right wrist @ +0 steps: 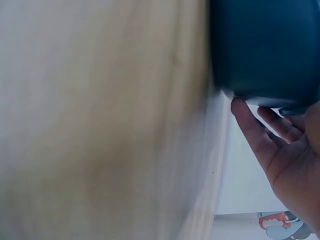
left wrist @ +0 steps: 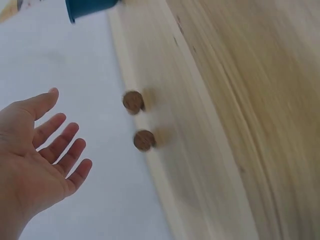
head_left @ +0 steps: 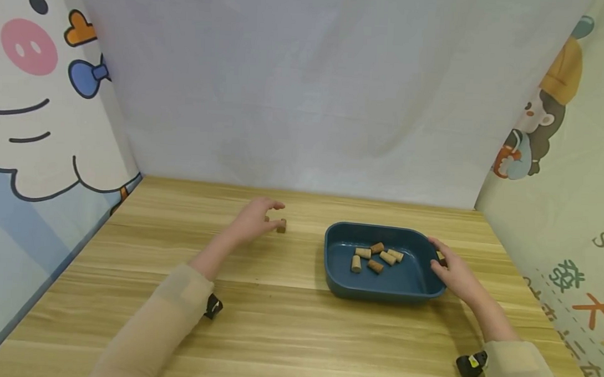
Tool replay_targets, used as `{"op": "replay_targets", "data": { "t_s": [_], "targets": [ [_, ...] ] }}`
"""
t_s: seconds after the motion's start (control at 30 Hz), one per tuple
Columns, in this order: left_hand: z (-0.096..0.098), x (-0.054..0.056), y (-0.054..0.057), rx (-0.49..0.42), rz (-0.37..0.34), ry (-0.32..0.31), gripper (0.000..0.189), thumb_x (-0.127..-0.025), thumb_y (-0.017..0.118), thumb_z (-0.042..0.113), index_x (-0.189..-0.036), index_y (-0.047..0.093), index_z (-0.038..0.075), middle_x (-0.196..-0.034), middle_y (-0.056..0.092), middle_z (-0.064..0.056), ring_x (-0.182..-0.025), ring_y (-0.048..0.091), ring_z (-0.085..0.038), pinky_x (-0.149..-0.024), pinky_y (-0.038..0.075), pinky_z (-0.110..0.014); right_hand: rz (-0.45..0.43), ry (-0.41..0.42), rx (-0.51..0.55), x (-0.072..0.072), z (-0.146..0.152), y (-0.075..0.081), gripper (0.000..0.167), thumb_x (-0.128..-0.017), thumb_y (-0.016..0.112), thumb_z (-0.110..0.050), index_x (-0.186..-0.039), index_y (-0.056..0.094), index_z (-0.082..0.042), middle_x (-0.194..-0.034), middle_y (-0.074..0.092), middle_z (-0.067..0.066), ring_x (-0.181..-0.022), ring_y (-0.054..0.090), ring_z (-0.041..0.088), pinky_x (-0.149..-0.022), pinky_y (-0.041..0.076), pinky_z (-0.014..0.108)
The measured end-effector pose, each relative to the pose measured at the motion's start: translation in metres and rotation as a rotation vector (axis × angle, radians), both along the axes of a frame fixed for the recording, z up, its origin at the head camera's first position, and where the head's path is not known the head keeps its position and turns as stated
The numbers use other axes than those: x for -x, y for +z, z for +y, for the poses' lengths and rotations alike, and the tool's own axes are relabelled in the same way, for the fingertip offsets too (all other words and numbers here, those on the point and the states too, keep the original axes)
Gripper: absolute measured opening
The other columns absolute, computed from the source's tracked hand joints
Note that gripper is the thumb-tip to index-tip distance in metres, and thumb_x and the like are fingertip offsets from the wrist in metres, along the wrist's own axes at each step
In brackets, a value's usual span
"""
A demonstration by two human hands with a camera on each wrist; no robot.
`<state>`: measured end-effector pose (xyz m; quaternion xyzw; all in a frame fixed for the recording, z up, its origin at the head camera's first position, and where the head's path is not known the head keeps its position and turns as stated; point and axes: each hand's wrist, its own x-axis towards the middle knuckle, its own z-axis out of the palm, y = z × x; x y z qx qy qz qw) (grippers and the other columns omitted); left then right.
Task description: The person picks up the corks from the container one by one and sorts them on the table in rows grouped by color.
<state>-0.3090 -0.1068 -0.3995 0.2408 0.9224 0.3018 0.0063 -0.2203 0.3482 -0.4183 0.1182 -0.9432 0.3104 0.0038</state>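
My left hand (head_left: 253,220) reaches over the table with fingers spread, right beside two standing corks. One cork (head_left: 281,225) shows near the thumb; the other is partly hidden behind the hand. In the left wrist view the corks (left wrist: 144,140) appear as brown round ends, apart from the extended fingers (left wrist: 64,142). A dark blue rectangular tub (head_left: 378,295) stands to the right, with several light and brown corks (head_left: 376,266) lying inside. At its right end my right hand (head_left: 454,271) grips the rim, thumb over the edge and fingers (right wrist: 252,132) against the outer wall.
Wood-grain table (head_left: 257,331) lies under everything. A plain pale cloth (head_left: 305,100) hangs along its back edge. Printed cartoon sheets (head_left: 25,90) flank the left and right sides. Black wrist cameras (head_left: 214,306) sit at both sleeve cuffs.
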Motion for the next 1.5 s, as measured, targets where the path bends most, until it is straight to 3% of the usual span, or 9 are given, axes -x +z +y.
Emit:
{"op": "replay_targets", "data": {
  "t_s": [0.17, 0.37, 0.7, 0.87, 0.97, 1.17, 1.27, 1.5],
  "targets": [
    [0.018, -0.018, 0.011, 0.004, 0.085, -0.051, 0.044, -0.090, 0.066, 0.022, -0.128, 0.056, 0.002, -0.124, 0.059, -0.014, -0.117, 0.051, -0.031, -0.098, 0.044, -0.043, 0.013, 0.010, -0.009, 0.002, -0.001, 0.002, 0.052, -0.095, 0.049, -0.004, -0.142, 0.029, 0.007, -0.132, 0.040, 0.038, -0.097, 0.060, 0.046, -0.073, 0.054, 0.044],
    [0.046, -0.036, 0.015, -0.017, 0.159, -0.105, 0.041, -0.089, 0.067, 0.023, -0.124, 0.059, 0.005, -0.117, 0.062, -0.009, -0.109, 0.054, -0.026, -0.095, 0.046, -0.040, -0.015, -0.015, 0.020, 0.004, -0.001, 0.003, 0.050, -0.098, 0.048, -0.010, -0.142, 0.030, 0.005, -0.134, 0.038, 0.037, -0.097, 0.059, 0.045, -0.072, 0.053, 0.042],
    [0.088, -0.054, 0.009, -0.177, 0.071, -0.106, 0.045, -0.087, 0.069, 0.029, -0.124, 0.059, 0.006, -0.114, 0.062, -0.008, -0.105, 0.055, -0.024, -0.089, 0.047, -0.035, -0.007, -0.027, 0.039, 0.011, 0.003, -0.003, 0.048, -0.102, 0.042, -0.022, -0.145, 0.030, -0.002, -0.139, 0.036, 0.033, -0.106, 0.055, 0.048, -0.079, 0.050, 0.053],
    [0.110, -0.060, 0.008, -0.220, 0.084, -0.119, 0.043, -0.086, 0.070, 0.029, -0.123, 0.060, 0.008, -0.112, 0.063, -0.008, -0.103, 0.055, -0.022, -0.089, 0.047, -0.032, 0.013, -0.029, 0.060, 0.012, 0.003, -0.004, 0.045, -0.103, 0.039, -0.018, -0.144, 0.033, -0.002, -0.139, 0.037, 0.033, -0.109, 0.052, 0.052, -0.083, 0.047, 0.058],
    [0.123, -0.062, 0.007, -0.226, 0.081, -0.135, 0.045, -0.086, 0.070, 0.031, -0.123, 0.060, 0.009, -0.112, 0.063, -0.005, -0.103, 0.056, -0.021, -0.089, 0.048, -0.029, 0.033, -0.021, 0.051, 0.014, 0.002, -0.006, 0.043, -0.102, 0.038, -0.014, -0.143, 0.034, 0.000, -0.137, 0.038, 0.034, -0.109, 0.052, 0.053, -0.084, 0.047, 0.059],
    [0.141, -0.058, 0.001, -0.173, 0.004, -0.213, 0.051, -0.085, 0.069, 0.039, -0.127, 0.056, 0.013, -0.118, 0.060, -0.003, -0.109, 0.054, -0.020, -0.091, 0.046, -0.026, 0.042, -0.018, 0.049, 0.014, 0.000, -0.008, 0.042, -0.102, 0.037, -0.011, -0.142, 0.033, 0.001, -0.136, 0.038, 0.036, -0.109, 0.051, 0.054, -0.085, 0.046, 0.060],
    [0.148, -0.053, -0.003, -0.118, -0.019, -0.259, 0.053, -0.084, 0.069, 0.041, -0.128, 0.056, 0.014, -0.120, 0.058, 0.000, -0.111, 0.052, -0.016, -0.093, 0.045, -0.024, 0.035, -0.019, 0.054, 0.014, -0.001, -0.008, 0.043, -0.102, 0.036, -0.010, -0.143, 0.033, 0.002, -0.137, 0.037, 0.037, -0.111, 0.049, 0.054, -0.086, 0.045, 0.060],
    [0.165, -0.036, -0.009, -0.002, 0.012, -0.375, 0.052, -0.085, 0.069, 0.038, -0.129, 0.056, 0.012, -0.122, 0.060, 0.000, -0.116, 0.050, -0.016, -0.099, 0.041, -0.026, 0.044, -0.020, 0.057, 0.013, 0.000, -0.007, 0.042, -0.102, 0.036, -0.010, -0.142, 0.033, 0.002, -0.135, 0.037, 0.038, -0.108, 0.051, 0.054, -0.083, 0.047, 0.059]
  ]
}}
